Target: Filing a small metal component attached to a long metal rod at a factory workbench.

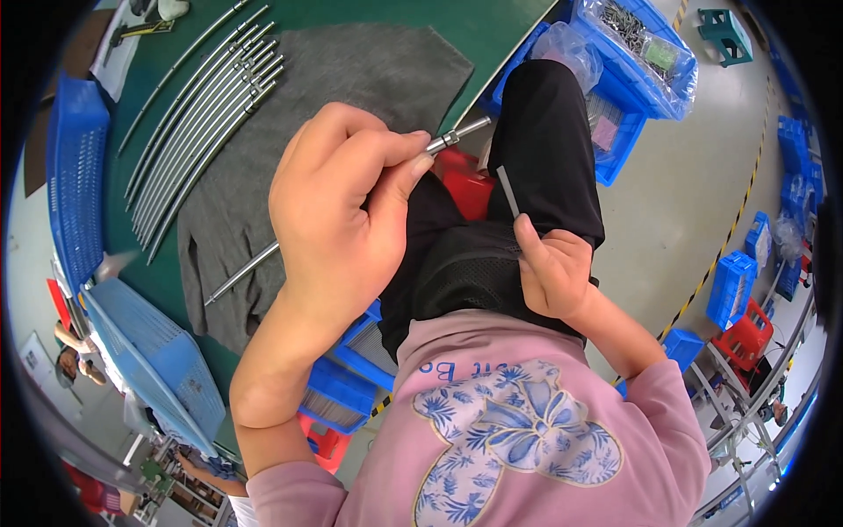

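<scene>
My left hand [338, 206] is closed round a slim metal rod [243, 272], thumb and forefinger pinching it close to a collar near its far end. The rod passes behind the hand, and its other end lies over a grey cloth [351, 75]. Held up over my right thigh, my right hand [558, 268] grips a thin flat grey strip [507, 191] that points away from me. The two hands are apart, and the strip does not touch the rod. Several similar metal rods [189, 145] lie side by side at the left, partly on the cloth.
The cloth covers part of a green table [378, 18]. A hammer [145, 29] lies at its far left. Blue baskets [79, 176] line the left edge. Blue crates [625, 145] with small metal parts stand at the upper right. A red stool [465, 180] shows between my legs.
</scene>
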Available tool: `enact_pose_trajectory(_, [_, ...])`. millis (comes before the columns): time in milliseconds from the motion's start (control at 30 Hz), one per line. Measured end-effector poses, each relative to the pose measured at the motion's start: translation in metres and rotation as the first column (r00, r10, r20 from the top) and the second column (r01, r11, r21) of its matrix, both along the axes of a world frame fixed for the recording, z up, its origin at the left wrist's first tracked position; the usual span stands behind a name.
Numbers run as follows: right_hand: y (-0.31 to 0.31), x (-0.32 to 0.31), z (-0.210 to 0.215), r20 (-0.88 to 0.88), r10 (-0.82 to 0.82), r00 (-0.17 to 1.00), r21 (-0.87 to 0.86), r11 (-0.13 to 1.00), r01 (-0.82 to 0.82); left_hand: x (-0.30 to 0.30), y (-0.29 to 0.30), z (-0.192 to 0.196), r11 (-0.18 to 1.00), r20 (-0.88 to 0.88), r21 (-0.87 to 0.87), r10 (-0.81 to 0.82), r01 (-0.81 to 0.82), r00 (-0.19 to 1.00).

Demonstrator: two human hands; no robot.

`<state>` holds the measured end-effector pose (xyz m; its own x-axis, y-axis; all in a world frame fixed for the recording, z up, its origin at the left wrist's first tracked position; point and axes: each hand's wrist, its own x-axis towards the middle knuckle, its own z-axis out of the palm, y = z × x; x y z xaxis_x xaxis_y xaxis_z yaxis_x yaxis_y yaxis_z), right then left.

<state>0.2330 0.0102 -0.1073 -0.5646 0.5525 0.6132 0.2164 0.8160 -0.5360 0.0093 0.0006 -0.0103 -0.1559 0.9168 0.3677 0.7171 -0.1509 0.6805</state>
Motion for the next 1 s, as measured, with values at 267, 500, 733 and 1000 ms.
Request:
enact_pose_trajectory(267, [0.003,0.003,-0.001,0.029,0.012,1.000,-0.049,0.999,-0.010,0.005,0.004,-0.001,1.000,-0.152,0.021,-0.018,0.022,0.988])
enact_pose_trajectory(500, [0.002,-0.001,0.004,-0.030,0.002,1.000,-0.050,0.999,-0.003,0.004,0.001,-0.002,1.000,-0.110,-0.002,-0.031,0.031,0.993])
enact_pose_trajectory(733, [0.008,-0.018,0.008,-0.067,0.000,0.998,0.007,1.000,0.000,0.000,0.001,0.002,0.997,-0.142,0.028,-0.062,0.067,0.988])
enact_pose_trajectory(1000, [0.013,-0.031,0.016,-0.065,-0.020,0.998,0.012,1.000,0.021,0.009,0.000,-0.007,0.996,-0.034,0.080,0.053,-0.050,0.998])
